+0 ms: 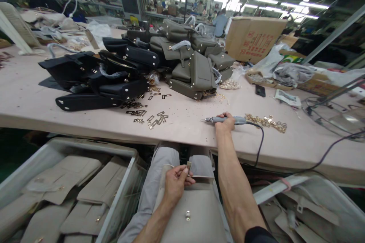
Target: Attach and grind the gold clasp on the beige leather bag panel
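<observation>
On my lap lies a light grey-beige handbag [196, 207] with a small metal turn lock on its front. My left hand [178, 182] is closed above the bag's upper edge, pinching a small rectangular metal plate [188, 165] between thumb and finger. Out over the table, my right hand [226, 122] wraps round a grey electric screwdriver [238, 120], whose thin bit points left and whose cord runs off to the right. Past the tool's rear end is a heap of gold metal parts [268, 122]. Several loose metal frame plates [155, 119] are scattered farther left.
Black handbags [114, 79] and olive handbags [194, 72] are piled on the table [188, 129]. A cardboard box [253, 40] stands behind, with a phone [260, 90] nearer. Crates of beige bag pieces flank my legs: the left crate [134, 155] and the right crate [285, 186].
</observation>
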The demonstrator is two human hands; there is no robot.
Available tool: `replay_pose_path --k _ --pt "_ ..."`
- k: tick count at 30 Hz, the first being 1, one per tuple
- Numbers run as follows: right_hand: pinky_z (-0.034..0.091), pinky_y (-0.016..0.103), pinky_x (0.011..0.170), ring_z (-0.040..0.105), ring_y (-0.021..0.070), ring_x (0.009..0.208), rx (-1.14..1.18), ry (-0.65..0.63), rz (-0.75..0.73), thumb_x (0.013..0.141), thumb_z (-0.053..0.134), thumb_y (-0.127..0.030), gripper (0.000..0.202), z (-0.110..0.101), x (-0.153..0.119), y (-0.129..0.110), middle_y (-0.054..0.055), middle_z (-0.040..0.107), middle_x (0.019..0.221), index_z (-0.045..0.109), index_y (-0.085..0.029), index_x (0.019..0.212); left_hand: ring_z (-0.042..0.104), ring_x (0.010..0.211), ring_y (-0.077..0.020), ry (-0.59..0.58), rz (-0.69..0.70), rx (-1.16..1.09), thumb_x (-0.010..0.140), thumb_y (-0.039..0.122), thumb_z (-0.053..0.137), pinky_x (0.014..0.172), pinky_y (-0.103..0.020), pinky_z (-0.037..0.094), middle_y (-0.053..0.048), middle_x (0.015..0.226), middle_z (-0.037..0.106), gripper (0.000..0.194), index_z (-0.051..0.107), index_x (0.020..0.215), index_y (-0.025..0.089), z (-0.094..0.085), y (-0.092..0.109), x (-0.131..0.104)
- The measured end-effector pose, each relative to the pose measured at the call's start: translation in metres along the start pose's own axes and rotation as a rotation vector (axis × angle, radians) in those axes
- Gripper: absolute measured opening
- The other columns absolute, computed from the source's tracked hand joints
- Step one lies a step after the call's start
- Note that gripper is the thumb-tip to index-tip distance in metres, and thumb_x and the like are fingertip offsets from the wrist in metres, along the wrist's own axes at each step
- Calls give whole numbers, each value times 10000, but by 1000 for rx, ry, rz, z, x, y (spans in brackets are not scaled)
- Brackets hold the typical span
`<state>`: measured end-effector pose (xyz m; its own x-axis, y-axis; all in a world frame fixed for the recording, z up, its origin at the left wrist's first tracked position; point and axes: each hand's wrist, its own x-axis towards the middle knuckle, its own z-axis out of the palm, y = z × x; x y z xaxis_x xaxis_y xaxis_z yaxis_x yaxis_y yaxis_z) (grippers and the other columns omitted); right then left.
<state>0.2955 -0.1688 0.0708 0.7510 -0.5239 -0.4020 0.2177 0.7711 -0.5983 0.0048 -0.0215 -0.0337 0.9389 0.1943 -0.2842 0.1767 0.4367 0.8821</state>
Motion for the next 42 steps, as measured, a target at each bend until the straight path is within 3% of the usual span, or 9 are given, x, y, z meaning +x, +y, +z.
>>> replay_pose_path --k 16,42 --pt "498 169 420 468 80 461 -76 -11 -76 821 582 -31 251 -6 12 14 -57 526 719 406 -207 787 733 584 -246 -13 -4 -17 811 639 809 518 -265 597 -147 818 750 580 706 976 92 -4 -6 5" --pt "495 170 369 504 96 458 -78 40 -167 772 603 -23 233 -11 15 18 -44 566 699 446 -196 778 732 587 -239 -14 -4 -31 811 617 817 525 -264 599 -152 845 754 582 696 1010 84 -6 -7 5"
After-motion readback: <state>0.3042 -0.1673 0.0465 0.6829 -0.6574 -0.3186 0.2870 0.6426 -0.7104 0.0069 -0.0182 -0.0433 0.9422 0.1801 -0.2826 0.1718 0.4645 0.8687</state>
